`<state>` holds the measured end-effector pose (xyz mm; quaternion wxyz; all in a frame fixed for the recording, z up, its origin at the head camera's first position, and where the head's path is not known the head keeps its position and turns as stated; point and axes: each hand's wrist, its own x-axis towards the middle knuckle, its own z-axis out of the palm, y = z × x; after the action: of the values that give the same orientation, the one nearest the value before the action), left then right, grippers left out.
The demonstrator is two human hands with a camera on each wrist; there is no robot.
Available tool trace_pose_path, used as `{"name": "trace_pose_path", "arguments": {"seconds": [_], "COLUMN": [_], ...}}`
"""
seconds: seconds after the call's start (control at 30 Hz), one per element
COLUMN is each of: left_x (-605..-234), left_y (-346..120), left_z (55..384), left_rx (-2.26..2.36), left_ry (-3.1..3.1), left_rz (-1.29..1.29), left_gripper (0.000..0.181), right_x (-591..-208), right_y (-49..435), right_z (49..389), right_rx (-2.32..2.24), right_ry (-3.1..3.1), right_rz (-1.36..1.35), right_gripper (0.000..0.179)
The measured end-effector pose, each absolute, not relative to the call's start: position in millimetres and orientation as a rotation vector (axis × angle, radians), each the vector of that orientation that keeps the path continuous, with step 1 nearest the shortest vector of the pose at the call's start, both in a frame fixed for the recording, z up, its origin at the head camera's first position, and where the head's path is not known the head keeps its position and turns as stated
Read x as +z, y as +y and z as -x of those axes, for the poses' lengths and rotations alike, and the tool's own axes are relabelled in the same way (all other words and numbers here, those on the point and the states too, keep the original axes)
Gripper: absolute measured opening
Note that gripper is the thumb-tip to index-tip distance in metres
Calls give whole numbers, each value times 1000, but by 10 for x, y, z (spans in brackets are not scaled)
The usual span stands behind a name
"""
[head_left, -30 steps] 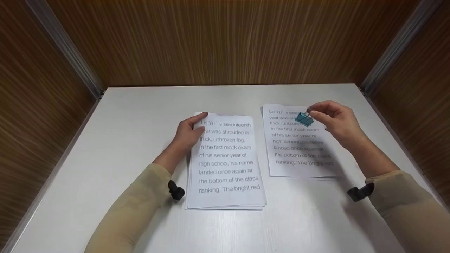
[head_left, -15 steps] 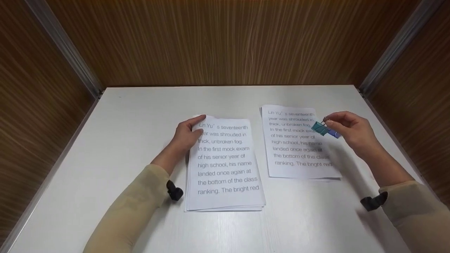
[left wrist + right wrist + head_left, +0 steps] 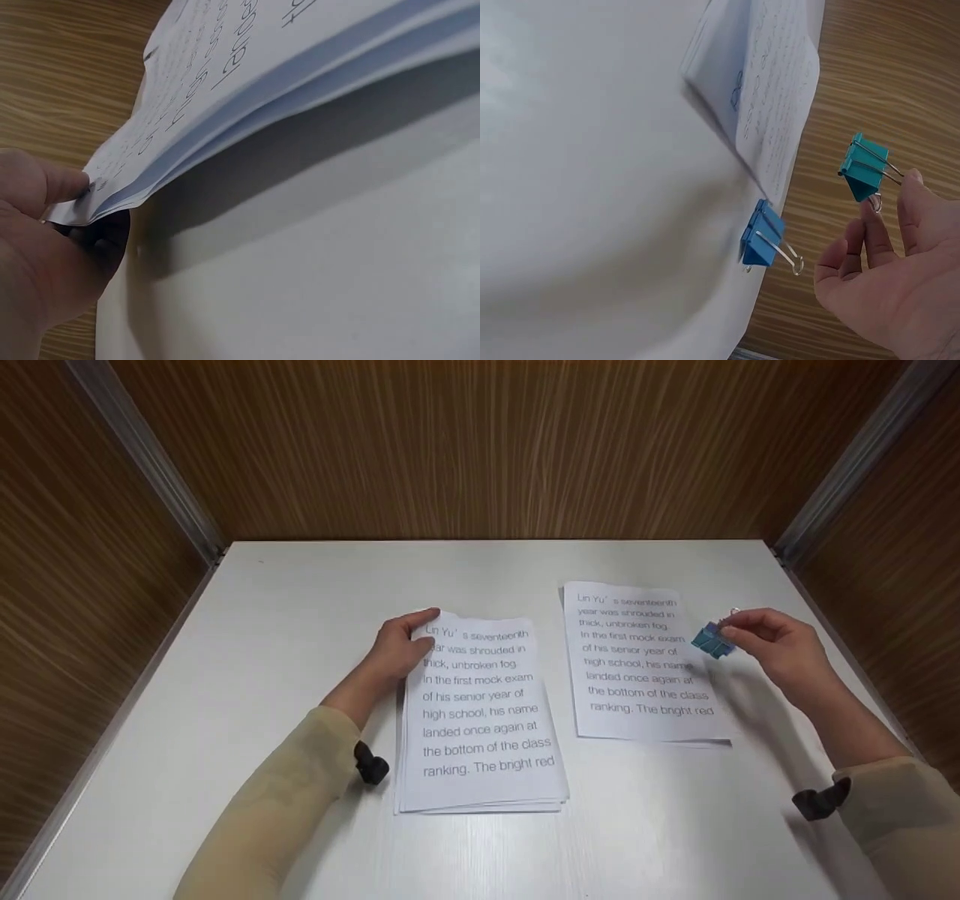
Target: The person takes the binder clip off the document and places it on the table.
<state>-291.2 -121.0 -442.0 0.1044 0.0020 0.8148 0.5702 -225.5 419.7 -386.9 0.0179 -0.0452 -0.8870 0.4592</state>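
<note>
In the head view my left hand (image 3: 397, 649) grips the upper left corner of a printed paper stack (image 3: 487, 720). The left wrist view shows the thumb on top of the sheets and other fingers underneath; that side of the stack is lifted off the table. Between thumb and finger my right hand (image 3: 784, 652) pinches the wire handles of a teal binder clip (image 3: 868, 166), held in the air right of a second paper stack (image 3: 637, 667). A blue binder clip (image 3: 763, 232) stands on the table just beyond it, mostly hidden behind the teal one in the head view.
Both stacks lie on a white table (image 3: 315, 585). Wood-grain panels (image 3: 480, 450) close it in at the back and on both sides, with metal corner strips (image 3: 142, 457). Black wrist cameras (image 3: 821, 801) sit at both cuffs.
My right hand has moved right and toward me with the teal clip, leaving the space over the second stack. The left hand keeps its grip; the top edge of its stack has dropped slightly.
</note>
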Motion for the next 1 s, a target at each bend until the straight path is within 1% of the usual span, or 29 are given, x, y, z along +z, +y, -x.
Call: {"name": "trace_pose_path", "arguments": {"seconds": [0.17,0.47,0.77,1.0], "left_x": [-4401,-4379,-4330,-4304], "left_y": [-1244,-1362,-1400,-1422], "left_z": [2916,2903,2905,2872], "left_rx": [1649,1620,1552,1569], "left_ry": [2412,2402,2420,2420], "left_rz": [-10,-8,19,41], "left_gripper": [56,59,62,64], "right_x": [-3916,-4070,-4092,-4150], "right_y": [4306,4400,4416,4451], "right_z": [2233,2247,2290,2280], "right_rx": [1404,1345,1302,1273], "right_ry": [-2789,-2847,-2896,-2966], "right_rz": [194,277,331,368], "right_gripper": [58,64,65,68]}}
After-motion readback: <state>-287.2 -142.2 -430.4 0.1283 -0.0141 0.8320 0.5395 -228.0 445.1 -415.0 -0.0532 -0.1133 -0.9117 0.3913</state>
